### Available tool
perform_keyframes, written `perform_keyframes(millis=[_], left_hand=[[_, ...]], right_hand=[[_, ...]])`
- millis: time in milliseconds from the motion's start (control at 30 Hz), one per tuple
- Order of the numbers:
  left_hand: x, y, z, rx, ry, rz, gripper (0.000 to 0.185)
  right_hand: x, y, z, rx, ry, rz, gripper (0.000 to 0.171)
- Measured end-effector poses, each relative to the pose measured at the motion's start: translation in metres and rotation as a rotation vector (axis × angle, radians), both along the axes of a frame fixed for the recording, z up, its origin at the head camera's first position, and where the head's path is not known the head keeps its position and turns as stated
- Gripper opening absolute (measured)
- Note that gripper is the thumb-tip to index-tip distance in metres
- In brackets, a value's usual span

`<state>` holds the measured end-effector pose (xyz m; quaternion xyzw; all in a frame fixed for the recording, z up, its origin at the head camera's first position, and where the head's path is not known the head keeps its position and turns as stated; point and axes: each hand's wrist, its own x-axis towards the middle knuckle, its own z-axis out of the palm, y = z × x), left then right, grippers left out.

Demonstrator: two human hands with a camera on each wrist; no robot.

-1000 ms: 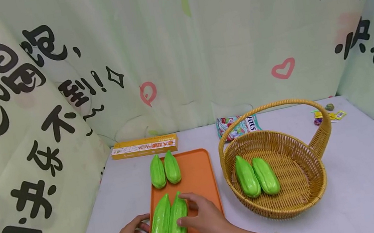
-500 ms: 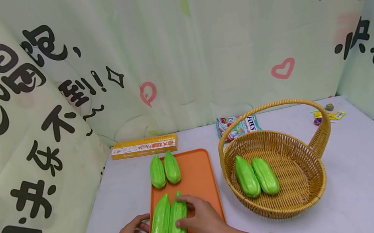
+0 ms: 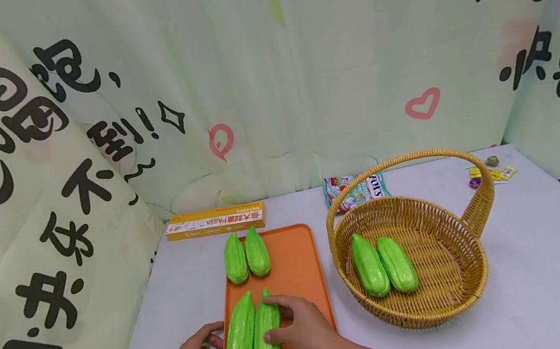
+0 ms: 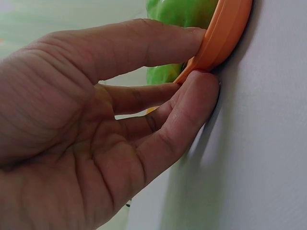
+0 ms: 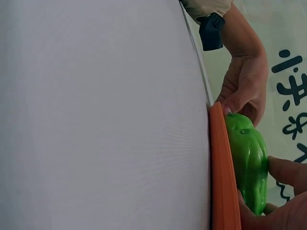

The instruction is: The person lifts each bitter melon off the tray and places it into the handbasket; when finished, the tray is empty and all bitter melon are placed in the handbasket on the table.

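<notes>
- Head: far-left box [image 3: 215,221] reads "PASTA"; the packet [image 3: 355,190] seems to read "FOX'S"; curtain [image 3: 340,69] lettering includes "快乐".
- Head: the glossy, ribbed green squash [image 3: 267,342], tapered at its far end, lies on the near part of an orange tray [image 3: 295,262], pinched by the fingers of the right hand [image 3: 305,327].
- Left wrist: fingers of the left hand [image 4: 110,110] spread, touching the tray's left rim.
- Right wrist: the squash's blunt end is outside the fingers.

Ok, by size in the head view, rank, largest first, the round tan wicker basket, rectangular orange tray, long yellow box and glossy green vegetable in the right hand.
1. Wicker basket
2. Orange tray
Unsure: yellow box and green vegetable; the box looks longer, the vegetable wider and nearer the camera.
</notes>
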<state>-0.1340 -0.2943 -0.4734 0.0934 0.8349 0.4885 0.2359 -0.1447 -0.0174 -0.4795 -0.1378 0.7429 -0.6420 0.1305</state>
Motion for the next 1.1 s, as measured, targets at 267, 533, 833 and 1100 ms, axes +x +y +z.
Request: perform_keyframes(millis=[267,533,833,1100], left_hand=[[0.0,0.0,0.001,0.003,-0.011,-0.005,0.072],[-0.001,0.0,0.002,-0.013,-0.014,0.008,0.071],[-0.001,0.001,0.002,-0.017,-0.019,0.007,0.071],[-0.001,0.002,0.004,-0.058,-0.018,0.007,0.07]], right_hand=[[0.003,0.008,0.008,0.034,-0.002,-0.01,0.062],[0.014,0.032,0.036,-0.02,-0.004,0.043,0.058],[0.029,0.084,0.073,-0.088,-0.023,0.059,0.059],[0.036,0.147,0.102,-0.059,0.001,-0.013,0.062]])
